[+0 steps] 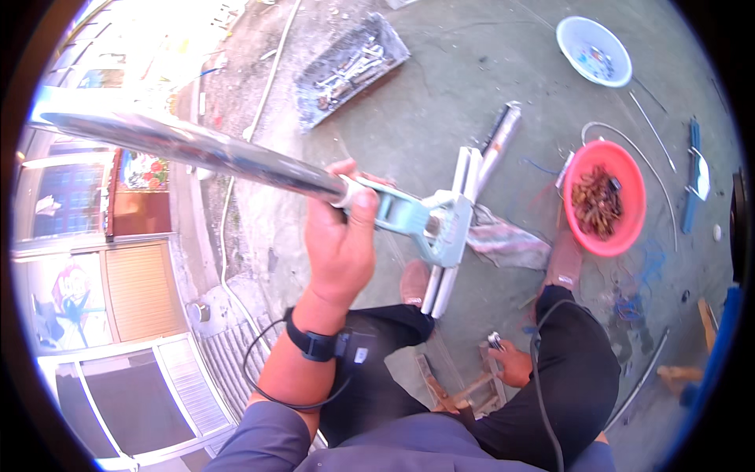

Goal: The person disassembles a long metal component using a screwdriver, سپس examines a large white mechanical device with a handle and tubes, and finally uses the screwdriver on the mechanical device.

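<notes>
My left hand is wrapped round the lower end of a shiny metal pole, part of a squeeze mop. The pole slants to the upper left. Its pale green plastic head carries white bars and points right, above the ground between my feet. A black band is on my left wrist. Low beside my right leg, my right hand is closed round a small metal tool; most of it is hidden, so I cannot tell its kind.
A red basin of brown and metal bits stands by my right foot. Farther off are a pale blue basin and a grey tray of metal parts. A striped cloth, a wooden frame and loose wires lie nearby.
</notes>
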`<action>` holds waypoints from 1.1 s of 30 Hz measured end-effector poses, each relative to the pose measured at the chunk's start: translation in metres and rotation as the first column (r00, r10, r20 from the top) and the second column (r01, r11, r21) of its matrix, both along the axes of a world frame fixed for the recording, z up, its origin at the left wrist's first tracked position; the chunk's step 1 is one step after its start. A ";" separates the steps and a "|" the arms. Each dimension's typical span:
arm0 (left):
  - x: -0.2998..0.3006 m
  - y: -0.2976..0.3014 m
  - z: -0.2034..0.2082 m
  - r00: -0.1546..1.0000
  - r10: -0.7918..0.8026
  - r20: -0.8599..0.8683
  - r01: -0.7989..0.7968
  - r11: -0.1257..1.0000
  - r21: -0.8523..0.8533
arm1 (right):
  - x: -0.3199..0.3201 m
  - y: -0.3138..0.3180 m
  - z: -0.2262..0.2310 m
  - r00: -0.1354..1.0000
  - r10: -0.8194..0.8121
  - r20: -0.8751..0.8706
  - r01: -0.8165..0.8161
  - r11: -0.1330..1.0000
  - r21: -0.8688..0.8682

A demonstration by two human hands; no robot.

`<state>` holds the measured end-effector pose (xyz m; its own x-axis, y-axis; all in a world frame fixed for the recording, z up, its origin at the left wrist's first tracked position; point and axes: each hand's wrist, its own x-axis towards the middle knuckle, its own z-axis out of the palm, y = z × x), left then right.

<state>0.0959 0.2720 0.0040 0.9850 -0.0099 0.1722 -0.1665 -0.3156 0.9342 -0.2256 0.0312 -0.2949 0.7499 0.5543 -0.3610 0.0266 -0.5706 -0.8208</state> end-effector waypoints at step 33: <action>-0.003 0.050 -0.009 0.994 0.096 -0.061 -0.091 0.993 0.073 | 0.010 -0.031 -0.031 0.880 -0.013 -0.475 -0.239 0.852 -0.466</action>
<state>0.0925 0.3219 -0.0050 0.9912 0.0726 0.1109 -0.0739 -0.3924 0.9168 -0.2152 0.0000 -0.3256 0.3794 0.2738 -0.8838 -0.1768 -0.9161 -0.3597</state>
